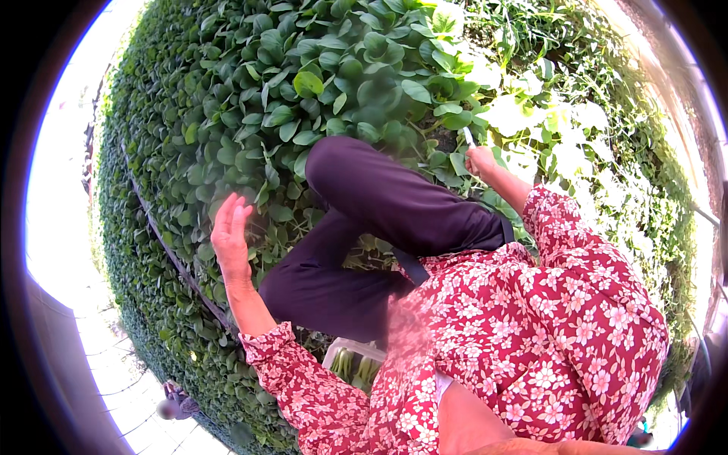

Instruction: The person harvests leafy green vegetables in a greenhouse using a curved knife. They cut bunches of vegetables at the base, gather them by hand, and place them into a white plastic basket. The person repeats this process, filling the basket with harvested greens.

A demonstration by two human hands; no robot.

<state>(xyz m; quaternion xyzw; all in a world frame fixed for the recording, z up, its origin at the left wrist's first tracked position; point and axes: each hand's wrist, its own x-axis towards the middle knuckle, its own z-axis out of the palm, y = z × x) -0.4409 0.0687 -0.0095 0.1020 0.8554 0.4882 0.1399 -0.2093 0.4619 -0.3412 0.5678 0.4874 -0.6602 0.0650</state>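
Note:
My right hand (481, 161) is closed around the handle of a knife (468, 136), whose pale blade points up towards a bare patch of soil (445, 136) among leafy greens. On the other side of my bent legs, my left hand (232, 227) is raised above the bed of leafy green vegetables (278, 62), its fingers extended and nothing seen in it. Beside my lap, partly hidden by my sleeve and shirt, a white plastic crate (341, 343) holds cut greens with pale green stalks (343, 364).
A thin dark hose or pipe (165, 244) runs through the plants at the left. Sunlit broad-leaved plants (512, 114) and weeds grow at the right. Another person (177, 402) is far off at the lower left, by the bed's edge.

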